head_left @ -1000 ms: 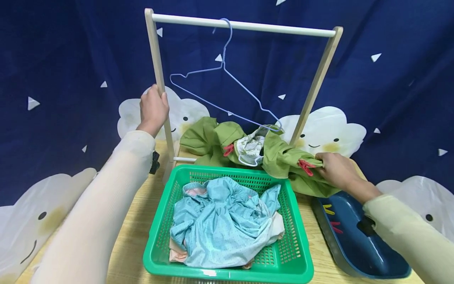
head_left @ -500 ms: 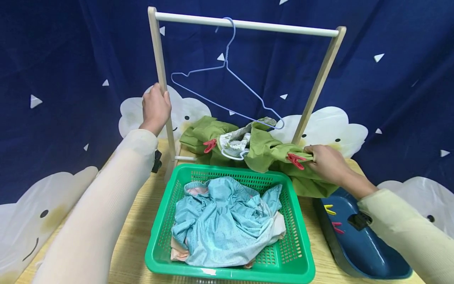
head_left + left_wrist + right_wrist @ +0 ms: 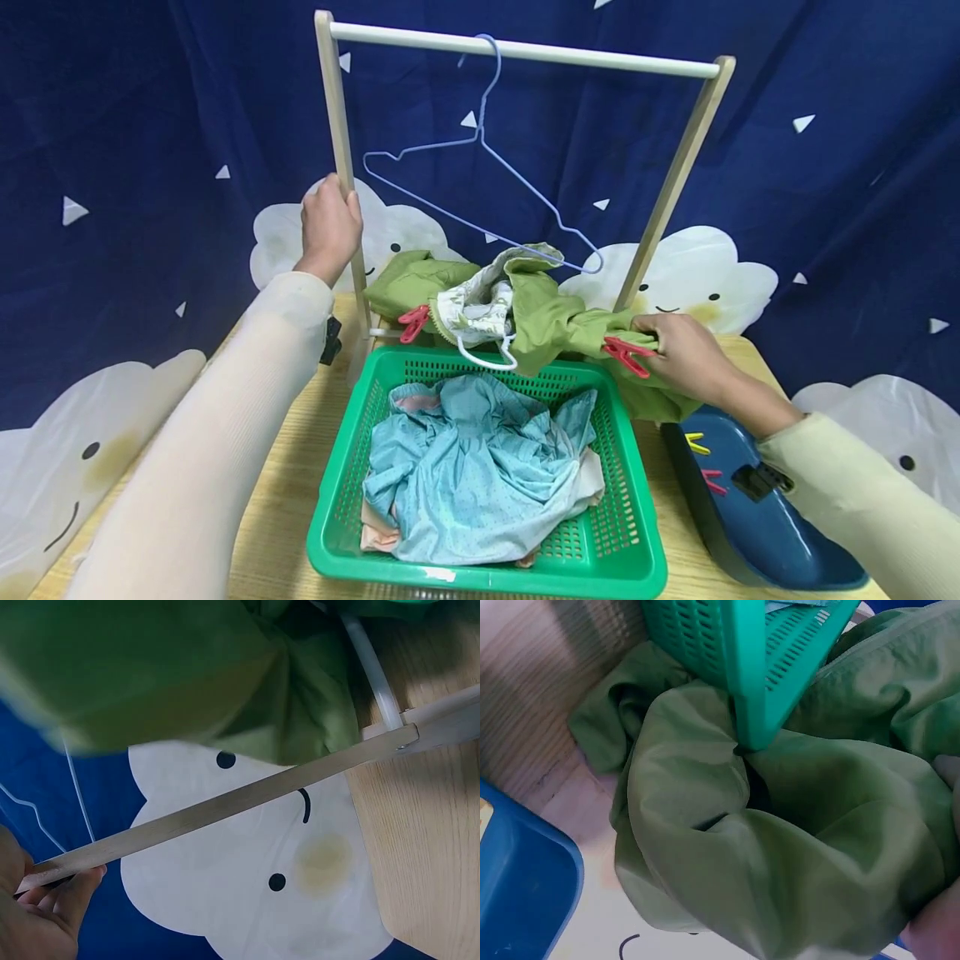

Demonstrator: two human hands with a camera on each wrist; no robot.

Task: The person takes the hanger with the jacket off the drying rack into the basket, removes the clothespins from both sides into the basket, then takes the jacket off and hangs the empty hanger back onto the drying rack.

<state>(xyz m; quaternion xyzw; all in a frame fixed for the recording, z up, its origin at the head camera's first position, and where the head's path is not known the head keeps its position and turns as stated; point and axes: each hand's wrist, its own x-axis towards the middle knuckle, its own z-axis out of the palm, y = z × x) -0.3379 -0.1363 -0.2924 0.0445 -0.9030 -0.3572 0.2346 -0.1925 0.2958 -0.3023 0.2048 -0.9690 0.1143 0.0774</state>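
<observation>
Jacket (image 3: 547, 321) gripped by my right hand (image 3: 682, 354) at three o'clock, my left hand (image 3: 330, 223) clasps the rack (image 3: 570, 56) at ten, perhaps steadying it.

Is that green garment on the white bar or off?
Off: the right hand holds the green garment below the bar, where only a blue hanger hangs.
</observation>
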